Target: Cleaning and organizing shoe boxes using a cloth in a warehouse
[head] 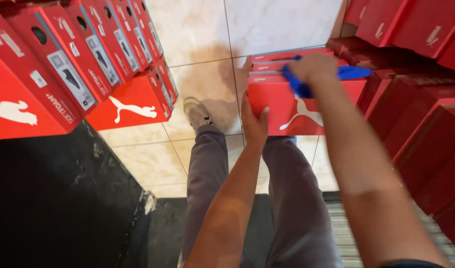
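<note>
Floor: pale glossy tiles (272,25) with a dark mat (64,208) nearer the camera; red boxes are stacked on both sides of the person.
Landmark: the red shoebox (287,111), held up over the tiles in front of the person's legs, with a white animal figure on the side facing the camera.
Left hand: the left hand (254,121) presses against the shoebox's left end, palm on the cardboard, fingers (246,74) reaching up along that edge; it grips the shoebox from the side.
Right hand: the right hand (314,67) lies on top of the shoebox, fingers curled shut around a blue cloth (351,73).
Cloth: bunched under the hand, one end trailing right along the shoebox's top and another hanging over its front edge.
Left of the shoebox: a leaning row of red boxes (88,54) with labelled ends towards the camera, well apart from it.
Right of the shoebox: a stack of red boxes (426,114), blurred, close beside it; whether they touch I cannot tell.
Below the shoebox: grey trouser legs (207,173) and a pale shoe (196,113) on the tiles.
</note>
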